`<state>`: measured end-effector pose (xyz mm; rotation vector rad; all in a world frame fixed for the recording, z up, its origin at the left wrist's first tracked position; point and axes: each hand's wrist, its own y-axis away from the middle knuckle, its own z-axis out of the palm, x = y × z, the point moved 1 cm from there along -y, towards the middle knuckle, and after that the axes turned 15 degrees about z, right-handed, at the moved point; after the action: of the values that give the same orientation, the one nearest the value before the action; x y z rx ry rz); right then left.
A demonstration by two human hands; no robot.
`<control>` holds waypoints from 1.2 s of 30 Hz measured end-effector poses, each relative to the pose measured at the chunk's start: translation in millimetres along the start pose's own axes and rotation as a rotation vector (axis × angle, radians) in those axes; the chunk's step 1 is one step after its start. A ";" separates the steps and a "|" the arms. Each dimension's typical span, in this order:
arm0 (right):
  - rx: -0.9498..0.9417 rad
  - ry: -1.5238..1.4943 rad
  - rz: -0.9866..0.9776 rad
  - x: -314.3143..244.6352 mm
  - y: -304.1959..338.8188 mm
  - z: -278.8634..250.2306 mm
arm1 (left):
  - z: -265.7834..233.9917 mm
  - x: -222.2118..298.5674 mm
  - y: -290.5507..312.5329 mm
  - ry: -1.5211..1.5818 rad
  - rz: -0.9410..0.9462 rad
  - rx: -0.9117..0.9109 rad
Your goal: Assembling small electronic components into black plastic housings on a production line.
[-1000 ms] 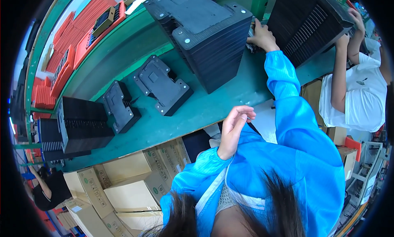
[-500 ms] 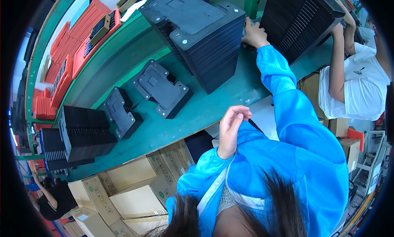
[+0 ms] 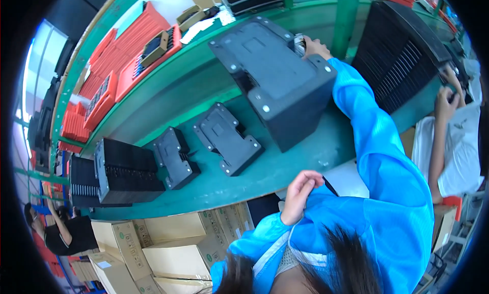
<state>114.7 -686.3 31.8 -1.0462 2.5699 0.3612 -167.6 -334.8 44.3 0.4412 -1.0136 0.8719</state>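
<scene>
small silvery item [image 3: 299, 43] at fingertips of right hand [image 3: 316, 48], beside black stack [image 3: 298, 113]

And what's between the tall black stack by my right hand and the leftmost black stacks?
Two low black pieces, side by side on the green bench, in the head view.

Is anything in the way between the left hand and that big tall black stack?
Nothing visible does: only bare green tabletop shows between the left hand and the tall black stack.
</scene>
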 end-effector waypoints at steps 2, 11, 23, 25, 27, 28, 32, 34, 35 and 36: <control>0.037 0.078 0.035 -26.2 -30.0 5.4 | -9.8 -1.3 2.6 -0.017 0.004 0.001; 0.061 0.031 0.176 -55.8 -100.8 24.3 | -30.3 11.5 1.0 -0.005 -0.054 0.026; -0.017 -0.639 -0.692 69.5 -93.0 -8.4 | -32.0 24.4 5.2 0.037 0.050 0.026; -0.200 -0.796 -0.872 26.0 4.7 -20.5 | -53.5 50.6 23.9 -0.201 0.366 0.312; 0.001 -0.971 -0.394 29.3 158.2 -108.4 | -69.3 70.0 21.9 -0.442 0.576 0.344; 0.212 -0.946 -0.361 30.8 203.5 -124.3 | -81.2 79.0 21.0 -0.581 0.615 0.395; 0.223 -1.014 -0.671 37.7 320.9 -81.8 | -137.7 93.4 23.5 -1.107 0.670 0.528; -0.081 -0.781 -0.994 -9.3 372.9 -62.0 | -154.3 80.1 19.4 -1.010 0.578 0.422; -0.167 -0.667 -1.088 -34.7 378.6 -44.5 | -160.8 71.3 17.5 -0.913 0.492 0.301; -0.188 -0.489 -1.146 -61.0 377.7 -28.1 | -168.6 65.2 14.6 -0.897 0.490 0.318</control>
<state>-118.7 -395.3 121.2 -1.9614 1.2343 0.4464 -71.0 -183.5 18.7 0.9211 -1.8630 1.3241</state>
